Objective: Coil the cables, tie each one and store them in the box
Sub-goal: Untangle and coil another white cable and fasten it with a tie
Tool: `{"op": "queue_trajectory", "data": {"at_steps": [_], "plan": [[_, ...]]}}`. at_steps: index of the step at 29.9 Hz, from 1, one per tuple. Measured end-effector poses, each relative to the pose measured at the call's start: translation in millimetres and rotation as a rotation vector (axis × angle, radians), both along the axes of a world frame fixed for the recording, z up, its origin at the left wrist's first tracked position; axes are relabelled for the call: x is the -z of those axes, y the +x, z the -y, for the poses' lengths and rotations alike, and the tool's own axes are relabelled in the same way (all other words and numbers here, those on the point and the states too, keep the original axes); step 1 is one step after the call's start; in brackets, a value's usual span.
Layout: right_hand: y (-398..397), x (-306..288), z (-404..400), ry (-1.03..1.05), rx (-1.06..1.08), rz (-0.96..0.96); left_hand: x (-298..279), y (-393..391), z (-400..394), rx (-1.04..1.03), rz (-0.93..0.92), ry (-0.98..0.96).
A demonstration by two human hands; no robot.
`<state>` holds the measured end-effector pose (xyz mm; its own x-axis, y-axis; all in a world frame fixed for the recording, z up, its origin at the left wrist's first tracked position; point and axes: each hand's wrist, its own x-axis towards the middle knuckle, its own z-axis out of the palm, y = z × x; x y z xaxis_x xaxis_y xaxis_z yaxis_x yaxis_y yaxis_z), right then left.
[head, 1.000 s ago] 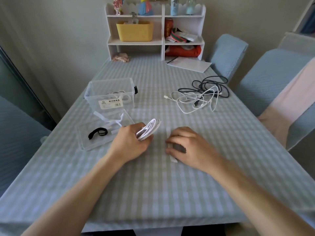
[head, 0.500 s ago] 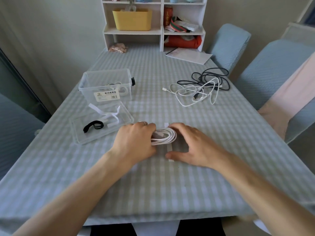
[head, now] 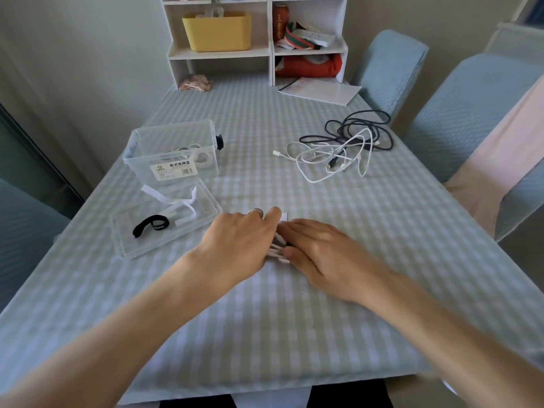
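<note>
1. Since the earlier frame, the right hand (head: pixel 319 254) has moved left over the coiled white cable (head: pixel 278 248), closing the gap to the left hand (head: pixel 241 242); only a few glossy loops now show between them.
2. Left grip: fingers curled down onto the coil; a metal ring sits on one finger. Right grip: fingers laid nearly straight over the coil, pressing it to the bench (head: pixel 294 334), which carries a checked cloth.
3. A flat white strap (head: pixel 284 217) protrudes just beyond the fingertips.
4. The clear plastic box (head: pixel 172 154), rectangular and labelled, holds white cable. Its lid (head: pixel 164 222) lies in front, carrying a black looped tie (head: pixel 150 225) and white straps (head: pixel 176 201).
5. Loose white and dark cables (head: pixel 341 148) lie tangled, well apart.
</note>
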<state>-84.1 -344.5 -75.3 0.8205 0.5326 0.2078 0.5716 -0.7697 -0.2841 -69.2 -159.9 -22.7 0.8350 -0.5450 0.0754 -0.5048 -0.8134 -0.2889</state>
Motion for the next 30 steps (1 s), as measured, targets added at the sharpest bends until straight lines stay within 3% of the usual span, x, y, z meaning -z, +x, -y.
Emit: {"op": "queue_trajectory", "data": {"at_steps": [3, 6, 10, 14, 21, 30], "plan": [[-1.2, -0.3, -1.9, 0.006, 0.014, 0.029, 3.9, 4.4, -13.2, 0.087, -0.119, -0.190], [-1.6, -0.5, -3.1, 0.028, 0.019, 0.032, 6.8, 8.9, -35.9, 0.148, -0.374, -0.551], [-1.7, -2.1, -5.4, 0.062, 0.023, 0.106, 22.9, 4.7, -61.2, 0.307, -0.365, -0.850], [-3.0, -3.2, -5.5, 0.071, 0.020, 0.104, 39.9, 1.0, -63.4, 0.388, -0.189, -0.836], [-3.3, -13.6, -4.6, 0.130, 0.069, -0.038, 43.2, 5.1, -55.0, 0.390, -0.223, -0.926], [-5.1, -17.1, -3.5, 0.170, 0.109, -0.119, 42.5, 10.1, -47.8, 0.545, -0.167, -0.799]]}}
